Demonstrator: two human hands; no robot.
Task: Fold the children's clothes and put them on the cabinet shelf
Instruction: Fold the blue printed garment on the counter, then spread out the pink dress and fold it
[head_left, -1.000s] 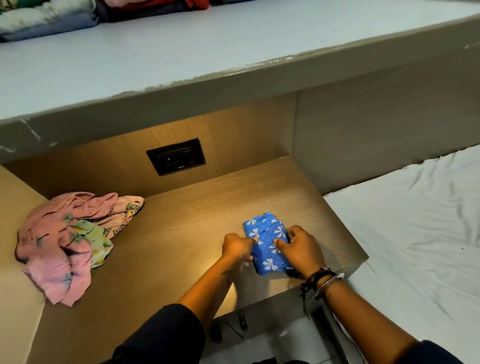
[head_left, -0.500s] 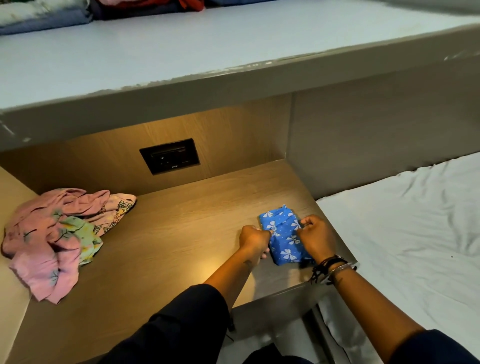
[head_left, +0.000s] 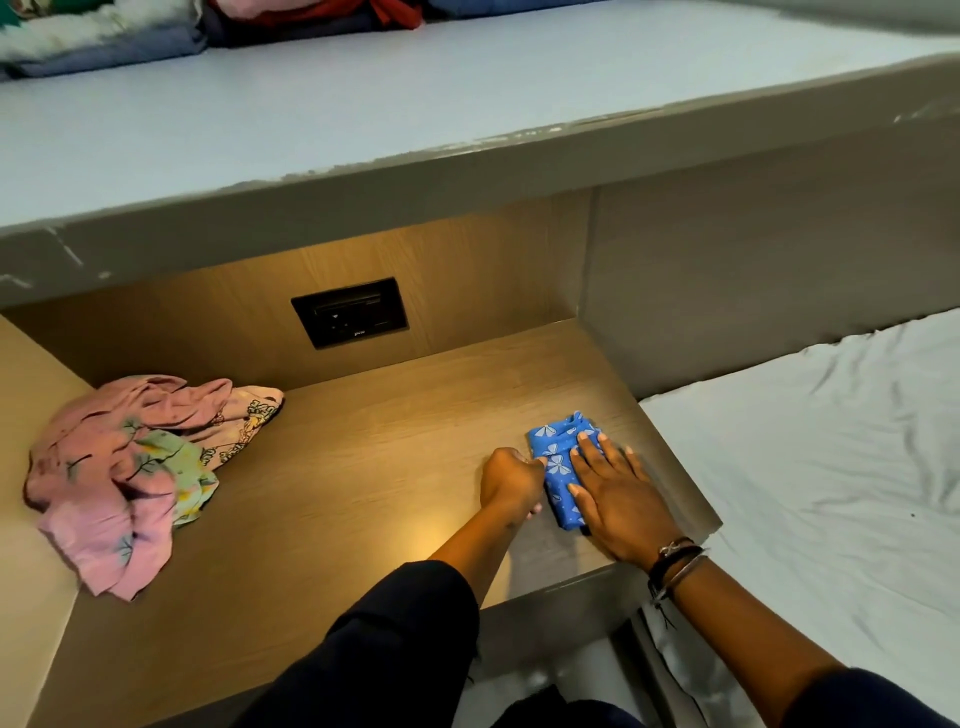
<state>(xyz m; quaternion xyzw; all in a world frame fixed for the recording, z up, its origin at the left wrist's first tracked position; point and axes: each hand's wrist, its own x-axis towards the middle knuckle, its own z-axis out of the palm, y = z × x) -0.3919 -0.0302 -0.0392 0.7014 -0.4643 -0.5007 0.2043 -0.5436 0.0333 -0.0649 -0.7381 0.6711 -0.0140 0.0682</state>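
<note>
A small blue garment with white bows (head_left: 558, 457) lies folded on the wooden surface (head_left: 363, 467), near its right edge. My right hand (head_left: 615, 493) rests flat on top of it, fingers spread, covering its right half. My left hand (head_left: 511, 480) is closed in a fist against the garment's left edge, pinching the cloth. A crumpled heap of pink and floral children's clothes (head_left: 130, 478) lies unfolded at the far left of the same surface. Folded clothes (head_left: 104, 36) sit at the back of the pale upper shelf (head_left: 467, 93).
A black wall socket (head_left: 350, 312) is set in the wooden back panel. A grey side panel (head_left: 753, 280) closes the niche on the right. A bed with a white rumpled sheet (head_left: 831, 467) lies to the right, below the surface's edge.
My right hand has opened from a grip and now lies flat on the blue garment. The left hand stays at its left edge. The view has shifted slightly.
</note>
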